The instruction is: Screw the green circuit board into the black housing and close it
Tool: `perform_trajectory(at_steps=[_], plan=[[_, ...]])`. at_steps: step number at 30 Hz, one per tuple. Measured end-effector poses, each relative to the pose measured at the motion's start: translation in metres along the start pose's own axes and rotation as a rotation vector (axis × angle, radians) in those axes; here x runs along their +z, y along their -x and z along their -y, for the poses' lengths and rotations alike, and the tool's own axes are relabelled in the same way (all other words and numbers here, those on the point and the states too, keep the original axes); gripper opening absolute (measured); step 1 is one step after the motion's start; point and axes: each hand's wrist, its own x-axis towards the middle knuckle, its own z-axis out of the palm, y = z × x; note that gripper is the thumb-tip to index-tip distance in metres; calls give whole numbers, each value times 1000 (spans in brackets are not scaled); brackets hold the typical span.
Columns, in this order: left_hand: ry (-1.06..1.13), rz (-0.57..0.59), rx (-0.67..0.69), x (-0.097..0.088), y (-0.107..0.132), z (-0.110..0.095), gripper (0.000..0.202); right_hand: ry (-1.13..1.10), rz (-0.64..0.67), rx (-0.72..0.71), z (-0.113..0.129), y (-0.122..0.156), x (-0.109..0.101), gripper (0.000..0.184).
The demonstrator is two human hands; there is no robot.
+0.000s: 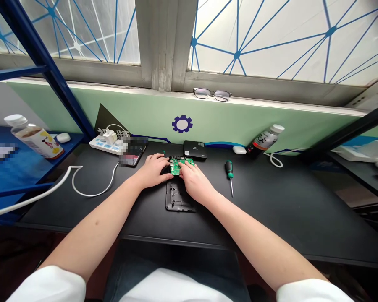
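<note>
A green circuit board (pixel 175 167) lies between my hands near the middle of the desk. My left hand (pixel 156 170) grips its left side, fingers over the far corner and thumb along the near edge. From the right, my right hand (pixel 193 178) has its fingers closed together on the board's upper face and right side, covering part of it. Just below the board sits an open black plastic case half (pixel 179 200), inner side up, its right part hidden under my right hand. A green-and-black screwdriver (pixel 229 170) rests to the right, tip toward me.
Behind the board is a flat black box (pixel 195 150). A power strip (pixel 107 144) and a phone (pixel 138 152) lie left, with a white cable (pixel 94 195). At the back right are a white case (pixel 239 149) and a bottle (pixel 266 140). Glasses (pixel 212 94) rest on the ledge.
</note>
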Motion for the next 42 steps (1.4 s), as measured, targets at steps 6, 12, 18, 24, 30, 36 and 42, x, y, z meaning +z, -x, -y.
perform_trajectory(at_steps=[6, 12, 18, 24, 30, 36, 42], plan=[[39, -4, -35, -1, -1, 1, 34, -29, -64, -52, -6, 1, 6, 28], [63, 9, -51, -3, -1, 1, 34, -54, -76, -54, -11, 0, 10, 24], [70, -4, -59, -3, -1, 0, 34, -150, -90, -10, -11, 0, 10, 19], [85, -19, -53, -1, -1, 1, 36, -176, -93, 3, -11, -1, 8, 12], [85, -33, -39, -1, 0, 3, 36, -157, -141, -3, -19, 1, 10, 18], [58, -42, -18, -4, 1, 2, 30, -166, -153, -16, -28, 3, 0, 17], [-8, -106, 8, -20, 8, 10, 29, -232, 104, -37, -53, 23, -48, 23]])
